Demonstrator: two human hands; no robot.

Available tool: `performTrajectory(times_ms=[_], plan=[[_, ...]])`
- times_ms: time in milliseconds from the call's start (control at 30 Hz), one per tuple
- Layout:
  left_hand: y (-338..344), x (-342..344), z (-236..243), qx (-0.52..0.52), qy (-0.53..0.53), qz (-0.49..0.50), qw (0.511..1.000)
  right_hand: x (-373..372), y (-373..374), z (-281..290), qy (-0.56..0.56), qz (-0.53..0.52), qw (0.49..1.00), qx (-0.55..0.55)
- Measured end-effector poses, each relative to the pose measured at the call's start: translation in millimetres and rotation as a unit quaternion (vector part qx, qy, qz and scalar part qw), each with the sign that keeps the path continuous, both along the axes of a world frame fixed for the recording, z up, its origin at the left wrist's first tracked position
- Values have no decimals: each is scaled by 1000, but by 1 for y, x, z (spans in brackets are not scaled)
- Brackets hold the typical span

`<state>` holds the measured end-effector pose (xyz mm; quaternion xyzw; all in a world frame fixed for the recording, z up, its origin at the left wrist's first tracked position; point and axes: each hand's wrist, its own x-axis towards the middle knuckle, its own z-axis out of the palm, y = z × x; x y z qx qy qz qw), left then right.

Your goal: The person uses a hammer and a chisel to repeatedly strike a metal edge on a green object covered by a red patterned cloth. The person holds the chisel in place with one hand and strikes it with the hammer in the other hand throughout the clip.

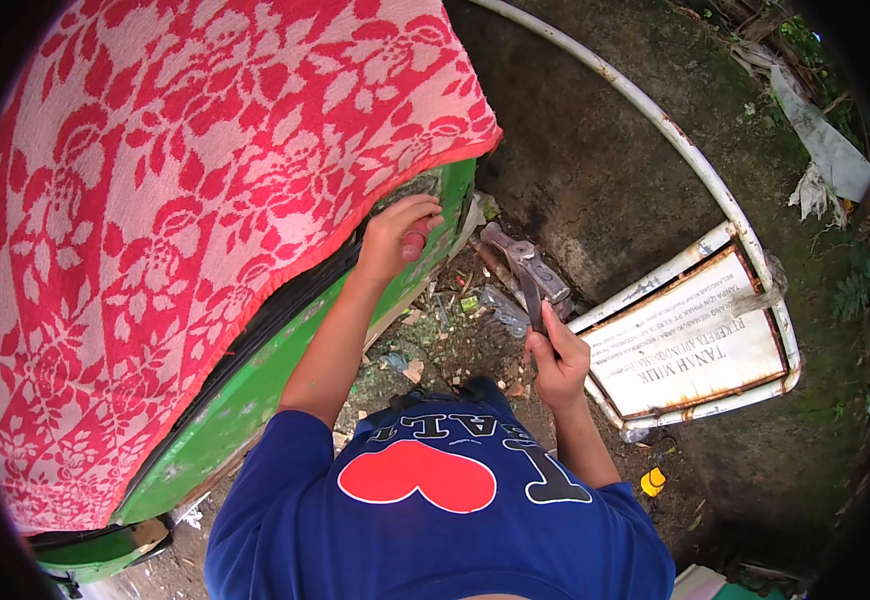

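My left hand (395,240) is raised beside the corner of a green panel (255,375), under the edge of a red and pink floral cloth (215,190). Its fingers are curled, and a rounded reddish bit shows under them; I cannot tell if that is the thumb or a held object. My right hand (560,365) grips the lower end of a dark, flat, narrow tool (531,295) that points up and away; its exact kind is unclear. Just behind the tool lies a worn greyish-pink block-like object (555,288) on the ground.
To the right, a rusty white metal frame holds a white printed sign (690,335), and a curved white pipe (645,100) arches beyond it. Litter and rubble (425,335) cover the ground between my arms. A small yellow object (653,482) lies at lower right.
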<state>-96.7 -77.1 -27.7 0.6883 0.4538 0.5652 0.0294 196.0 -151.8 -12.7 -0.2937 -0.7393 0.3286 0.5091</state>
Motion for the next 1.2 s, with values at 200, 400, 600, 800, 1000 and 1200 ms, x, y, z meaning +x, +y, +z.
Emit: performTrajectory(times_ms=[200,400,600,800,1000,1200], plan=[[8,3,1,48,5,37,998,3,6,0,2,7,1000,-7],[15,6,-12,58,-10,16,998,4,9,2,-28,14,999,-8],[14,11,0,30,-14,9,999,4,12,-1,-34,18,999,-26],[13,6,5,-49,-51,-106,992,-3,11,1,-35,26,999,-20],[8,2,11,-106,-5,-139,985,-4,10,2,-45,32,998,-30],[5,6,12,-118,17,-100,988,-4,6,4,-51,23,998,-36]])
